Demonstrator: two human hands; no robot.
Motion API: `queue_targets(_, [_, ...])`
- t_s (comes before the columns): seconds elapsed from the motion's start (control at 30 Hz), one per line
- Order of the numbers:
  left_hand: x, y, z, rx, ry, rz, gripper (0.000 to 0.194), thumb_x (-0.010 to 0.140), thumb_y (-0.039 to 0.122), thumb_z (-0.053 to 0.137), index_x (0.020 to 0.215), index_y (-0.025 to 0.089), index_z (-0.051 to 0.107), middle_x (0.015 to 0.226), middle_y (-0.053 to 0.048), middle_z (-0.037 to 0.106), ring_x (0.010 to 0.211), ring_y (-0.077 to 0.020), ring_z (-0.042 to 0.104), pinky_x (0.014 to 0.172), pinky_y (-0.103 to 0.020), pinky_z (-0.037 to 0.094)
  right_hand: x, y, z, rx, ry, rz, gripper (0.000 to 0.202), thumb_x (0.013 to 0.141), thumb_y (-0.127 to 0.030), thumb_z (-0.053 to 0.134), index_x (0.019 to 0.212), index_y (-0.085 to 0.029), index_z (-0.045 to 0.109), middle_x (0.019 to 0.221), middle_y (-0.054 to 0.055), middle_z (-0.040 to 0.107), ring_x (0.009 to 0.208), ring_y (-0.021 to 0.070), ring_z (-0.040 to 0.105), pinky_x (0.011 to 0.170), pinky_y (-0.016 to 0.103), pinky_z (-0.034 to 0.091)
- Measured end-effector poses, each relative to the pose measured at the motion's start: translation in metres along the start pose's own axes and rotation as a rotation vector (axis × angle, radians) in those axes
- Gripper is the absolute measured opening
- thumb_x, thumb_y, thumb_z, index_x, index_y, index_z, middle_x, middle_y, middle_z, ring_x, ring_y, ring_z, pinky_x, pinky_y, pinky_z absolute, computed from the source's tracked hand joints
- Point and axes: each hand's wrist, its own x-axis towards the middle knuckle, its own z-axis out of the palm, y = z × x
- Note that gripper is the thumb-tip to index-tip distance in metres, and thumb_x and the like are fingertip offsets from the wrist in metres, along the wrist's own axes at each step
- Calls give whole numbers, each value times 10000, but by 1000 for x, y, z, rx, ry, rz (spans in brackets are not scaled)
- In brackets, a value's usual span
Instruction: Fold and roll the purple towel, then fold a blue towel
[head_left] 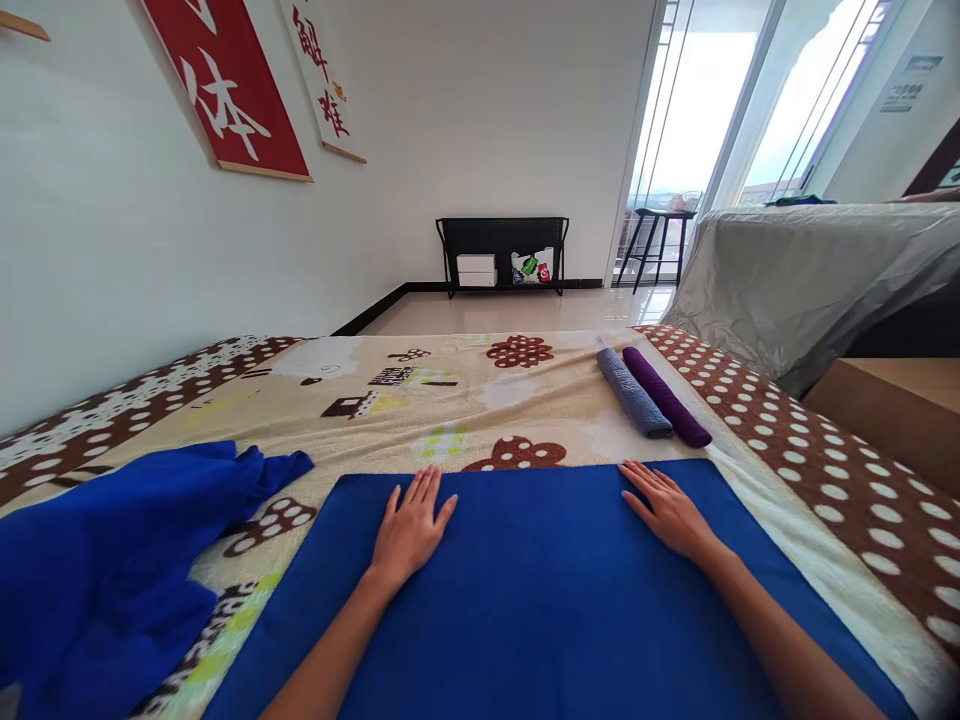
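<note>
A blue cloth (540,590) lies spread flat before me on a patterned blanket (450,400). Near its far edge, left of the middle, my left hand (411,525) rests palm down with the fingers stretched out. My right hand (667,508) lies flat near the same edge, farther right, its fingertips by the cloth's border. Neither hand grips anything. Beyond my right hand, a rolled grey-blue towel (634,392) and a rolled purple towel (666,396) lie side by side. To the left sits a crumpled blue cloth (112,570).
A black rack (502,236) with white boxes stands against the far wall. Right of it are a dark stool (660,240) and a piece covered in plastic sheeting (795,260). A cardboard box (892,410) is at the right. Scrolls (232,100) hang on the left wall.
</note>
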Motion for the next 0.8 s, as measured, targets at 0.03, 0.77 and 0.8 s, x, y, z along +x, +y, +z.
queue_targets(0.03, [-2, -20, -2, 9, 6, -45, 678, 987, 553, 236, 1540, 164, 280, 1609, -70, 267, 1497, -237, 229, 1213, -527, 151, -7, 18, -2, -11, 5, 37, 627, 997, -603, 246, 1524, -274, 329, 1559, 18, 352, 1458, 182, 290, 1217, 428, 223])
queue_targets(0.77, [-100, 100, -18, -52, -56, 318, 593, 1009, 416, 271, 1571, 280, 141, 1622, 26, 191, 1491, -199, 246, 1196, -452, 281, -71, -138, 0, -3, 99, -138, 615, 1010, -454, 328, 1576, -297, 145, 1583, 6, 291, 1427, 206, 360, 1147, 406, 356])
queue_targets(0.8, [-107, 112, -17, -74, -82, 378, 598, 1011, 436, 276, 1571, 314, 105, 1619, 38, 188, 1485, -197, 264, 1187, -453, 301, -78, -149, 3, 5, 55, -176, 637, 1002, -483, 354, 1574, -326, 124, 1581, -8, 292, 1426, 215, 361, 1143, 434, 359])
